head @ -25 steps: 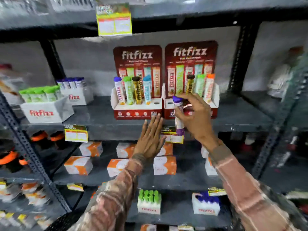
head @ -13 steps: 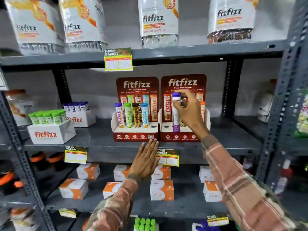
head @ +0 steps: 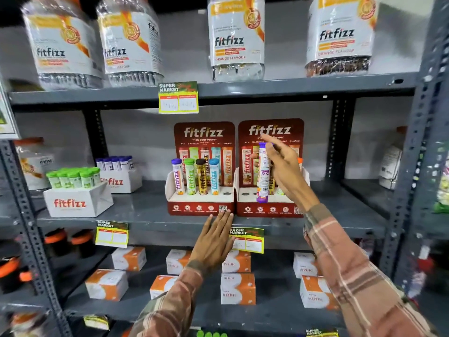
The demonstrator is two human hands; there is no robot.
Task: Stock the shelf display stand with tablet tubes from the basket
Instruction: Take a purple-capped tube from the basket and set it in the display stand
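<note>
Over the right stand (head: 267, 210), right hand (head: 283, 166) pinches purple-cap tube (head: 263, 173) upright, base just above an open hole (front row); left hand (head: 213, 242) flat, empty, lower.

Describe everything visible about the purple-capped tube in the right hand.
The tube is a slim cylinder with a purple cap and purple base, its pale label printed with small graphics and a barcode near the bottom. It stands upright at the front of the right display stand. The right hand grips its upper part.
</note>
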